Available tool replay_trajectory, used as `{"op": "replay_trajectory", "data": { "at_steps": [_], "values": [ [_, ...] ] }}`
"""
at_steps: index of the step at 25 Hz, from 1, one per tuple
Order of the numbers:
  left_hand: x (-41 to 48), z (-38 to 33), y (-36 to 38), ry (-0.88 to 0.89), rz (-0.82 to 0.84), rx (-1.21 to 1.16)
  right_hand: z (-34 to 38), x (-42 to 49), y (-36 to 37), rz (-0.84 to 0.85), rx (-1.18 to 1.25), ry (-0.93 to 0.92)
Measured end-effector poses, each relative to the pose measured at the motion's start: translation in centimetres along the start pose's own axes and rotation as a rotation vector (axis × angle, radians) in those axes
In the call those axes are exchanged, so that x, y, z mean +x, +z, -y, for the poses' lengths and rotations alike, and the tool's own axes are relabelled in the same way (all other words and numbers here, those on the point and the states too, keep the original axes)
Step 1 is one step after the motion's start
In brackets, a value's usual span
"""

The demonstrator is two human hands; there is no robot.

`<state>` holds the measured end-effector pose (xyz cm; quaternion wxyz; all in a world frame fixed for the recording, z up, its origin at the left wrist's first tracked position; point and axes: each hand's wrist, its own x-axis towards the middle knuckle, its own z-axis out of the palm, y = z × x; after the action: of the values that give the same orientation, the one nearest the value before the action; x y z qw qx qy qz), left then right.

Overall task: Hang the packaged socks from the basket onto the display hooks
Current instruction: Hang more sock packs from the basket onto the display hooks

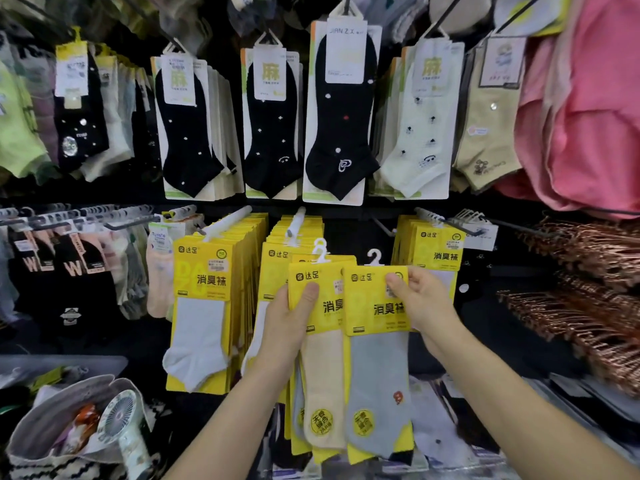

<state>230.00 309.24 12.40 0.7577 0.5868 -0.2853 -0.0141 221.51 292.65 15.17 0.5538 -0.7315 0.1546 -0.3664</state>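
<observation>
The right hand pinches a grey sock pack upright by its yellow card, its white hanger just below and left of the display hook, while the left hand clasps the remaining packs.

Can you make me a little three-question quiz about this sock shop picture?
1. True or false: the right hand holds the grey sock pack.
2. What colour is the sock in the pack under the left hand's thumb: A black, B cream, C pink?
3. What colour is the little plastic hanger on top of the grey sock pack?

Key: 1 true; 2 B; 3 white.
</observation>
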Motion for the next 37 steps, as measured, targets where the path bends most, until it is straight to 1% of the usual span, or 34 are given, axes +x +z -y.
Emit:
{"op": "replay_trajectory", "data": {
  "at_steps": [5,7,10,13,17,19,21,22,24,26,27,32,35,37],
  "values": [
    [1.1,-0.6,0.1,0.015,-0.054,-0.014,0.0,3.7,-3.3,-0.13,0.028,0.085],
    [1.3,-0.8,-0.2,0.018,-0.041,-0.011,0.5,4.9,-3.4,-0.14,-0.03,0.037],
    [1.4,-1.1,-0.3,0.032,-0.004,0.011,0.5,5.7,-2.7,-0.111,-0.121,-0.031],
    [1.6,-1.1,0.3,0.034,0.004,0.034,-0.1,5.7,-2.0,-0.099,-0.156,-0.051],
    [1.6,-0.7,2.1,0.01,0.04,0.02,-0.6,5.7,-2.1,-0.102,-0.147,-0.027],
    [1.5,-0.6,2.9,0.009,0.058,0.007,-0.6,5.6,-2.6,-0.153,-0.222,-0.051],
    [1.3,-0.7,3.6,0.01,0.07,-0.021,-0.4,4.9,-3.2,-0.238,-0.246,-0.122],
    [1.2,-0.7,4.0,0.008,0.07,-0.032,-0.2,4.3,-3.4,-0.237,-0.215,-0.164],
    [1.1,-0.7,4.8,0.012,0.075,-0.044,0.3,2.8,-3.3,-0.127,-0.146,-0.19],
    [0.8,-0.5,5.8,0.018,0.085,-0.054,0.5,1.7,-2.8,0.007,-0.17,-0.149],
    [0.7,-0.4,6.3,0.013,0.084,-0.062,0.6,1.3,-2.5,0.043,-0.193,-0.127],
    [0.5,0.2,7.5,-0.013,0.085,-0.063,0.9,1.1,-3.9,0.009,-0.196,-0.091],
    [0.5,0.7,7.3,0.0,0.066,-0.01,0.5,1.1,-5.0,0.009,-0.09,-0.048],
    [0.5,0.8,6.6,0.035,0.028,0.039,0.0,1.4,-5.5,-0.029,-0.042,-0.012]
  ]
}}
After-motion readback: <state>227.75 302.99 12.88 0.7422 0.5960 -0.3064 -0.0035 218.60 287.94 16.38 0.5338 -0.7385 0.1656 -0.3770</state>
